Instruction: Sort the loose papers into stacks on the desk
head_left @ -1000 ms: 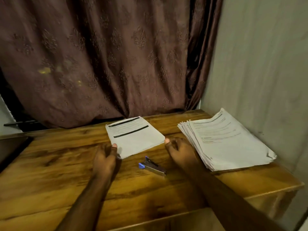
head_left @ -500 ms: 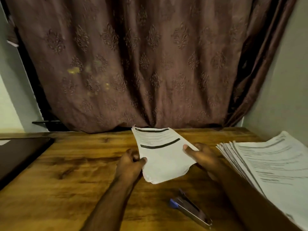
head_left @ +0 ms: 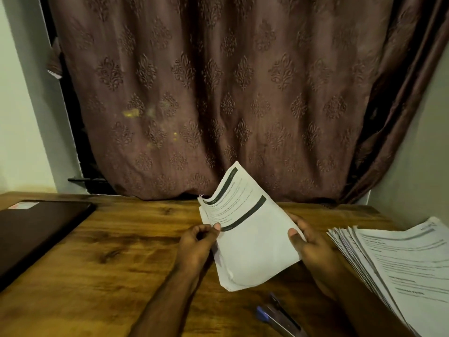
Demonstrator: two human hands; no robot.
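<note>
Both hands hold a thin bundle of papers (head_left: pixel 245 229) lifted off the wooden desk (head_left: pixel 102 259), its far end tipped up toward the curtain (head_left: pixel 218 93). The left hand (head_left: pixel 194 246) pinches the bundle's left edge between thumb and curled fingers; the right hand (head_left: pixel 313 249) grips the right edge, thumb on top and fingers underneath. The top sheet carries two dark bars across printed text, and a few page edges show fanned at the far left corner, so this is several sheets rather than one.

To the right, at the desk's right side, lies a larger stack of papers (head_left: pixel 408 268), its edges splayed out unevenly. A stapler (head_left: pixel 279 317) with a blue tip rests on the desk near the person, between the arms and just below the held bundle. A dark closed laptop (head_left: pixel 36 229) sits at the far left.

The step in hand looks like handling one sorted set: the bundle is raised, probably to be squared or checked before it goes down as its own stack. The next move likely calls for tapping the edges even, then laying the bundle flat on the bare wood to the left of the big stack, well apart from it so the two do not mingle, and clear of the stapler
</note>
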